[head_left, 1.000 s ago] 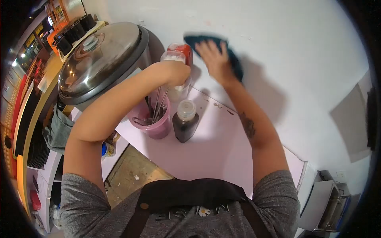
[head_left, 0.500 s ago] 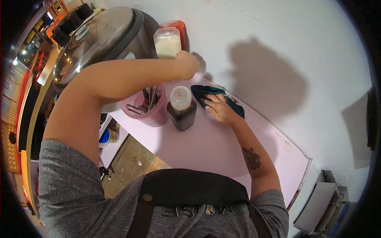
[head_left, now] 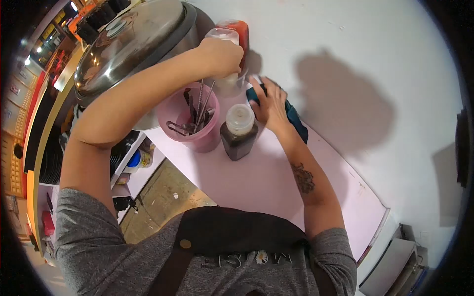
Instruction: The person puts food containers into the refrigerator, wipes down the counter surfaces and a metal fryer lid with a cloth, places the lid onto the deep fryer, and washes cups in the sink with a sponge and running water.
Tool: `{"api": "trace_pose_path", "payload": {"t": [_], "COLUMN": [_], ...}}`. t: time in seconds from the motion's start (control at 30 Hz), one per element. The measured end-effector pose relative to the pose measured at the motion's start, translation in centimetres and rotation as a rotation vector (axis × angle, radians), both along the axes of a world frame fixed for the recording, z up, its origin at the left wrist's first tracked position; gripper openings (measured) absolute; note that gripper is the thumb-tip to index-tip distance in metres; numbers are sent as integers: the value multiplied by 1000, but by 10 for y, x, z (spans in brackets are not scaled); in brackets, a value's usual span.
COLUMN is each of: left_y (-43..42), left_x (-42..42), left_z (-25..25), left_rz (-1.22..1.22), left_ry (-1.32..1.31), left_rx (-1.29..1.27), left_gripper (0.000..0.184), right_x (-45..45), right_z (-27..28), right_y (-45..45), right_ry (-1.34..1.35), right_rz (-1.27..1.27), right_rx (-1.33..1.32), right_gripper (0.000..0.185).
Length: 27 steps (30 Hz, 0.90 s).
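My left hand is wrapped round a clear bottle with white contents, near the wall. The fingers' far side is hidden. A bottle with red contents stands just behind it. My right hand presses on a dark green cloth on the pink tabletop, along the wall; its fingers are spread over the cloth and reach toward the white bottle's base. Between my arms stands a bottle of dark sauce with a clear cap. Left of that is a pink bucket holding tongs and other utensils.
A large steel pot with a lid stands at the back left. Below the table's left side is a shelf with a blue-lidded jar. The white wall borders the table on the right. A grey metal box sits at lower right.
My left hand has moved onto the white-filled bottle from beside it. My right hand and the cloth have slid farther along the wall toward the bottles. The view has shifted slightly.
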<state>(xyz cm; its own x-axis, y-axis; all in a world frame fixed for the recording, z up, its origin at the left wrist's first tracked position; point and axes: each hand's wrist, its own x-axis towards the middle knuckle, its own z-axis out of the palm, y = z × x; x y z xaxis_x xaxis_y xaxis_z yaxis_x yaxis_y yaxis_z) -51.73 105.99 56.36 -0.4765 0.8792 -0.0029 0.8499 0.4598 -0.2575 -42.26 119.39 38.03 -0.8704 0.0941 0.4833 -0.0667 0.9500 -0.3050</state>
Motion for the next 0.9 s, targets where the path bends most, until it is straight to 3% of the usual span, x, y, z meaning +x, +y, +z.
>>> {"api": "trace_pose_path", "payload": {"t": [0.1,0.17,0.37,0.47,0.6,0.7,0.77,0.9], "left_y": [-7,-12,-27,-23,-22,-21,-25,-23], "left_x": [-5,-8,-32,-34,-37,-32,-33,-41], "left_z": [-2,0,-26,-16,-15,-17,-28,-32], "left_rz": [107,208,60,221,123,304,447,570], "left_ry": [-176,-259,-268,-478,-400,-566,-916,-988], "left_rx": [41,146,319,237,161,239,638,722], "left_gripper": [36,36,32,32,29,26,22,24], "right_x": [-34,-48,-54,-47,-40,-36,-35,-42], "right_z": [20,16,18,24,26,28,29,43], "right_y": [-4,-1,-2,-2,-4,-9,-12,-12], "right_ry": [119,48,31,53,66,86,201,312], "right_rz": [61,111,188,160,124,75,85,120], "right_rx": [118,-232,-391,-489,-544,-544,-600,-672], "right_gripper": [58,42,25,24,24,24,23,24]}}
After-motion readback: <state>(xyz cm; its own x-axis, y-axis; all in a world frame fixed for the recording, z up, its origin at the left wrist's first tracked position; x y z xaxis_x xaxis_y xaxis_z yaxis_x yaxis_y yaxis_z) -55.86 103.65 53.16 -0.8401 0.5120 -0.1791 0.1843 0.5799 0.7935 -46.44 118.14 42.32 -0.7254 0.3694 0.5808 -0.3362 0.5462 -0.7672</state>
